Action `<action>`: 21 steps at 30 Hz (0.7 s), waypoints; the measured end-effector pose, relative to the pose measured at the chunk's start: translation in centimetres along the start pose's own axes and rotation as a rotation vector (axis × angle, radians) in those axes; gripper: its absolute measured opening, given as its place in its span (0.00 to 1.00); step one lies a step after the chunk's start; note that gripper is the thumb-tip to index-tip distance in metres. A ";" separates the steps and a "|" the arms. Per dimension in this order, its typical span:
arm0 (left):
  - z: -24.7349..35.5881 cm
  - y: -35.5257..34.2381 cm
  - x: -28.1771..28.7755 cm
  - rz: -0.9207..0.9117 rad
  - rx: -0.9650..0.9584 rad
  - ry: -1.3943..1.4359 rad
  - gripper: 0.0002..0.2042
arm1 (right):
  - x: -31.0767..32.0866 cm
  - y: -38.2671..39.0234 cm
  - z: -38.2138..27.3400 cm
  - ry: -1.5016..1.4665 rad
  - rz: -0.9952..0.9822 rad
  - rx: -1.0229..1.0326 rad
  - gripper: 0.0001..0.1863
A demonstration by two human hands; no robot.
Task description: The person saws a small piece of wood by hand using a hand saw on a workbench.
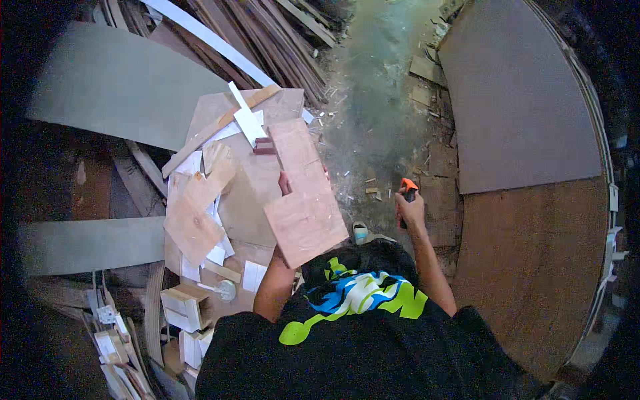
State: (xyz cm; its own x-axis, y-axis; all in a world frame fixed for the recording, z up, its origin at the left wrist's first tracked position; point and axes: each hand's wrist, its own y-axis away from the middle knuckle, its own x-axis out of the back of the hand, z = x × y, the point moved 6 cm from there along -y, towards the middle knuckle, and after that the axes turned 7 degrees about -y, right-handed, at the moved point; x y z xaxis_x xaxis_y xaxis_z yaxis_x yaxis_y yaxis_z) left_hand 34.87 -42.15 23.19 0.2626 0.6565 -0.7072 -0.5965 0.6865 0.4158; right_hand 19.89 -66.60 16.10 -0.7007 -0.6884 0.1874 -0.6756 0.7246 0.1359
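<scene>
My left hand (285,183) grips an L-shaped piece of pinkish plywood (305,220) from beneath and holds it up in front of me; most of the hand is hidden behind the wood. Out to the right, my right hand (413,209) is closed around an orange and black hand tool (408,190), whose kind I cannot make out. To the left of the plywood, a similar light wood piece (193,223) lies on the worktable (247,183). A dark red block (265,146) sits by the plywood's upper left edge.
A wood strip (200,139) and white offcuts (249,125) lie on the table. Long boards (267,33) are piled behind it. Large sheets (523,100) stand along the right side. Wood scraps (371,190) litter the concrete floor (377,80). Small wooden boxes (185,310) stand at lower left.
</scene>
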 end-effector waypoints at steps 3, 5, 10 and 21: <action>0.7 -0.2 0.9 0.234 -0.074 -0.398 0.26 | -1.7 0.1 -4.2 -0.074 -0.139 -0.264 0.12; 2.7 0.4 1.2 0.596 -0.311 -1.052 0.26 | -3.0 -0.3 -6.3 -0.074 -0.190 -0.298 0.15; 1.9 2.5 -0.5 0.968 -0.504 -1.510 0.32 | -7.9 -1.9 -7.2 -0.124 -0.357 -0.222 0.15; -2.3 5.9 2.0 1.381 -0.443 -1.669 0.38 | -19.4 -1.1 -2.9 -0.266 -0.402 -0.337 0.13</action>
State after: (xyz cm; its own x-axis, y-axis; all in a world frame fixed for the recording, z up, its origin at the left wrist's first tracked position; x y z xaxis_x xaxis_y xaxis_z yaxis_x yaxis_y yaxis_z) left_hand 30.11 -37.48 22.93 -0.2757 0.2868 0.9175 -0.9476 -0.2413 -0.2093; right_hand 34.95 -53.95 15.16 -0.4679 -0.8636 -0.1879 -0.8204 0.3453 0.4558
